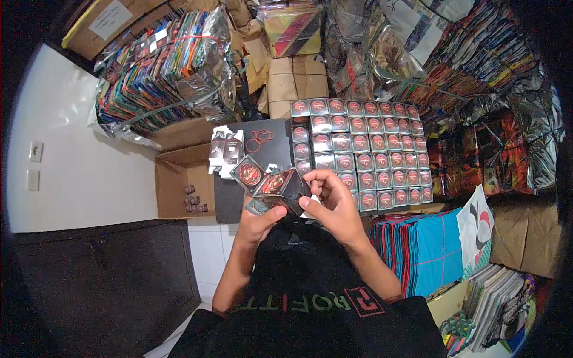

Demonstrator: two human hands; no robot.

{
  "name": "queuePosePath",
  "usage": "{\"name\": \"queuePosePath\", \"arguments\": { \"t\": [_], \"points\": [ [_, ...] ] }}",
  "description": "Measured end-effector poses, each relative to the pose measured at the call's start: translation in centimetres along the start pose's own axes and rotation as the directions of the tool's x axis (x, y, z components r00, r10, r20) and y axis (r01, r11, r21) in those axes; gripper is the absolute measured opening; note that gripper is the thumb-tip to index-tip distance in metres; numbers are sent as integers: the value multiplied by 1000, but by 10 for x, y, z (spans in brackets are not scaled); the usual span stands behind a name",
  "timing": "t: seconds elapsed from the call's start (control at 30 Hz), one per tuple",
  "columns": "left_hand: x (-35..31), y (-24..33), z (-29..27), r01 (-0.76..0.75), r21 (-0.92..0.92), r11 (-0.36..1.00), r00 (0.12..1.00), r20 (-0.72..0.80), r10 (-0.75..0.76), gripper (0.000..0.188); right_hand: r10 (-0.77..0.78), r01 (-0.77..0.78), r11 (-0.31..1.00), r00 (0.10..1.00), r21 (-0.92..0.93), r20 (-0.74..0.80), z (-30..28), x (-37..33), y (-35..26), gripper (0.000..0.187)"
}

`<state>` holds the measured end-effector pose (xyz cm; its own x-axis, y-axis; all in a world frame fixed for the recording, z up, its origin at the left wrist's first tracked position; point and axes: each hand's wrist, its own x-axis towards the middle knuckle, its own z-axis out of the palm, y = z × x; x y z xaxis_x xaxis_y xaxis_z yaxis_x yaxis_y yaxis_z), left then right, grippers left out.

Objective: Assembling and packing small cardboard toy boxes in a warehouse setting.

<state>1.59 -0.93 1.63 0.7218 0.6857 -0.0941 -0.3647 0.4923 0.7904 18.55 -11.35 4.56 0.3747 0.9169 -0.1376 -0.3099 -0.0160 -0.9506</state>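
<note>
Dark tabletop [227, 200] | carton [275, 184]: long axis left-right, flap [247, 171] (round emblem [249, 175]) pointing upper-left | left hand [258, 223], right hand [334, 206] pinching it

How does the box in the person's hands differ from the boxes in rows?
The held box is tilted and looks open; the row boxes look shut and squarely aligned. The left hand and right hand grip the held box; the row boxes sit packed together. Both are partly red.
</note>
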Motion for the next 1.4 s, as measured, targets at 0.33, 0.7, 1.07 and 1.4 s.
{"name": "queuePosePath", "arguments": {
  "t": [0.33, 0.7, 1.07, 1.4],
  "points": [
    [-1, 3, 2, 9, -5, 1000, 1000, 14, -9, 76, -36, 36, 999, 999, -10, 10, 2, -2, 0, 46],
    [0, -3, -9, 15, 77, 997, 999, 35, -18, 71, -25, 24, 999, 1000, 35, 8, 4, -2, -6, 46],
    [1, 1, -8, 63, -216, 974, 997, 55, -52, 69, -206, 205, 978, 977, 20, 48, 3, -12, -6, 46],
    [-4, -8, -33, 69, -285, 956, 997, 48, -58, 63, -493, 603, 643, 798, -473, 347, -13, -6, -20, 31]
  ]
}}
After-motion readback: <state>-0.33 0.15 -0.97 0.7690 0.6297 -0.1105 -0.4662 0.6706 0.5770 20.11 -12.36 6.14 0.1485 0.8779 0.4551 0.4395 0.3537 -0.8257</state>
